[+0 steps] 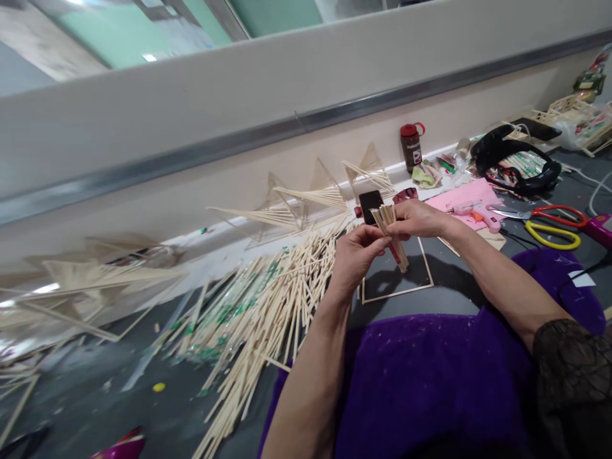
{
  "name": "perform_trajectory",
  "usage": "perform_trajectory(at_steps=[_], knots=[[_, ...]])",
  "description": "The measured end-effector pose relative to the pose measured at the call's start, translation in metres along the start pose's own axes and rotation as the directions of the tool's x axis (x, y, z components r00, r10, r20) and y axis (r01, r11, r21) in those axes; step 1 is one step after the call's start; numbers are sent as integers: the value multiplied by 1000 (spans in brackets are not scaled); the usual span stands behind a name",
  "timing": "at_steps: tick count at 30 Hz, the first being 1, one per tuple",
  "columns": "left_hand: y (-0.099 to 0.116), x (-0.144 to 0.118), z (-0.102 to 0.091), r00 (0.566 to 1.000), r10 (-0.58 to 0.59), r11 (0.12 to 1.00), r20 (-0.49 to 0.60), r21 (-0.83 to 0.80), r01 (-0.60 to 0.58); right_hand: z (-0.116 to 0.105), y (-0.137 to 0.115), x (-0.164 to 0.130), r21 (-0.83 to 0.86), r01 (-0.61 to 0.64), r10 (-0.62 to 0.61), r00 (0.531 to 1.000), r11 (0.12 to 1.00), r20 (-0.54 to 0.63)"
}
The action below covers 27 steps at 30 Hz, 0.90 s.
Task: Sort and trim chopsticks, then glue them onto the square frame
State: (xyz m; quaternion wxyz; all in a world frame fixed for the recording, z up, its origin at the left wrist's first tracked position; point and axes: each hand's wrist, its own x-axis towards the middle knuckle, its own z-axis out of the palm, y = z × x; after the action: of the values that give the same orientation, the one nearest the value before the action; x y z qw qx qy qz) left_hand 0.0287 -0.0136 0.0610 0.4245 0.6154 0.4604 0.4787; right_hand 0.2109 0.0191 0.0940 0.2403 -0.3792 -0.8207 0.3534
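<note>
A short bundle of pale wooden sticks (403, 258) is held upright but tilted above the table, in front of me. My right hand (417, 218) is closed around its upper part from the right. From the left, my left hand (359, 252) pinches at the bundle's side, thumb against fingers; the exact contact is partly hidden. Something red shows along the bundle below my fingers, too small to name. Under the hands, a thin square frame of sticks (396, 296) lies on the table. A black phone (371, 205) stands just behind the bundle.
Loose sticks (287, 287) form a big pile on the left. Finished-looking stick structures (310, 197) line the wall. At right are a pink glue gun (482, 213), scissors (554, 226) and black headphones (516, 162). A red-capped bottle (412, 150) stands at the back.
</note>
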Motion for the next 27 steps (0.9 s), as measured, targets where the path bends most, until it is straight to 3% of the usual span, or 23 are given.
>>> perform_trajectory(at_steps=[11,19,27], knots=[[2,-1,3,999,-29,999,-13,-21,29,-2,3,2,-45,61,-57,994,997,94],[1,-2,3,999,-30,1000,-31,5,30,1,13,5,82,80,-91,985,993,148],[1,-2,-1,998,-34,998,-60,53,38,3,8,4,111,36,-52,988,993,146]])
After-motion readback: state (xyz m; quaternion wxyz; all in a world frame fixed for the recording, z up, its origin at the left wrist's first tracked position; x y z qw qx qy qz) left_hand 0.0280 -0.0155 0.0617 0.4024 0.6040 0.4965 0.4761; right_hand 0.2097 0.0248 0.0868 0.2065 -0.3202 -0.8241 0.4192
